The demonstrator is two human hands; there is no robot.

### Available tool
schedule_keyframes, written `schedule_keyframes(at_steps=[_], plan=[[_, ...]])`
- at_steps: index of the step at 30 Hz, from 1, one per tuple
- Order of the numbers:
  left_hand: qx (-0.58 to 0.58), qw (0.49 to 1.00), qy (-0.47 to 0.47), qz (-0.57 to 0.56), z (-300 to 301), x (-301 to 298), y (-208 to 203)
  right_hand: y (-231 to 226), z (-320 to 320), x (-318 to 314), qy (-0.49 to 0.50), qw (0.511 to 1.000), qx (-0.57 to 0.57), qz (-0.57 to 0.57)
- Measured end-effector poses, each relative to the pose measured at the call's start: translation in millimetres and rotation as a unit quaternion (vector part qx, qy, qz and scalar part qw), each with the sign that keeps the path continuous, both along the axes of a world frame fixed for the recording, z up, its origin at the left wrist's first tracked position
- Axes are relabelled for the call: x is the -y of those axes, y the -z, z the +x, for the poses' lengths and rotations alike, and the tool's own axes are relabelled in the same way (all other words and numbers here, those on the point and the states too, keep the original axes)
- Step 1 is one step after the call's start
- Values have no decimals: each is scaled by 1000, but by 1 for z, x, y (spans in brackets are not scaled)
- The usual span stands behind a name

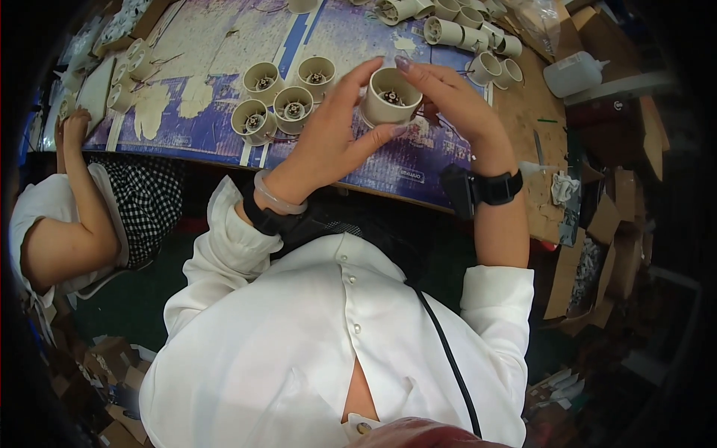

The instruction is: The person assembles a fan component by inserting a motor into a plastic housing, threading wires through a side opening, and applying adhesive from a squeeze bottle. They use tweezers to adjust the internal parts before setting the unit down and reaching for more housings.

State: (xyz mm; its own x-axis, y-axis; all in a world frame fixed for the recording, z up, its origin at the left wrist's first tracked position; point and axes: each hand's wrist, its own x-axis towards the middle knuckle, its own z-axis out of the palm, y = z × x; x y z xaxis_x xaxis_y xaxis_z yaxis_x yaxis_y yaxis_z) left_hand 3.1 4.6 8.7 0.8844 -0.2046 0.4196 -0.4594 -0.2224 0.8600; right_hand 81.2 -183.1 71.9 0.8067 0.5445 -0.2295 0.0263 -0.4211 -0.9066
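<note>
Your worn purple counter point(351, 43) spans ten to two o'clock, with one co-worker point(71, 235) at nine and one open cardboard box point(565, 287) of parts near three. Your left hand point(332, 145) and right hand point(457, 98) curl around one cream cup point(385, 112) just past twelve, holding it. One white bottle point(572, 75) sits at two; four similar cups point(287, 128) cluster at eleven.

Light, seemingly from overhead, falls brightest on the white shirt point(299, 321) toward six o'clock; the worktop point(202, 41) looks pale and washed out at eleven. Shadow pools inside the cream cup point(382, 112) toward twelve, while the green floor point(187, 287) at eight sinks into dimness. Straight edges bow, corners go black, and cartons point(629, 201) at three look murky and soft.
</note>
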Motion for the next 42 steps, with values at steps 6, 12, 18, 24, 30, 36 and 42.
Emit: schedule_keyframes(at_steps=[6, 12, 18, 24, 30, 36, 42], plan=[[-136, 950, 101, -263, 5, 3, 4, 24, -21, 22, 86, 987, -39, 128], [-352, 771, 190, -496, 10, 2, -1, 57, -57, 19, 269, 888, 332, 171], [-387, 751, 204, -495, 10, 9, 10, 55, -68, 0, 197, 803, 560, 65], [-354, 786, 177, -475, 2, 16, 6, 57, -67, -8, 165, 801, 576, 2], [-347, 792, 173, -471, 1, 17, 5, 62, -65, -8, 143, 821, 553, 10], [-334, 809, 168, -454, 1, 16, 7, 61, -67, -11, 131, 833, 537, 12], [-327, 810, 188, -449, 1, 12, 8, 64, -64, -11, 129, 821, 555, 20]])
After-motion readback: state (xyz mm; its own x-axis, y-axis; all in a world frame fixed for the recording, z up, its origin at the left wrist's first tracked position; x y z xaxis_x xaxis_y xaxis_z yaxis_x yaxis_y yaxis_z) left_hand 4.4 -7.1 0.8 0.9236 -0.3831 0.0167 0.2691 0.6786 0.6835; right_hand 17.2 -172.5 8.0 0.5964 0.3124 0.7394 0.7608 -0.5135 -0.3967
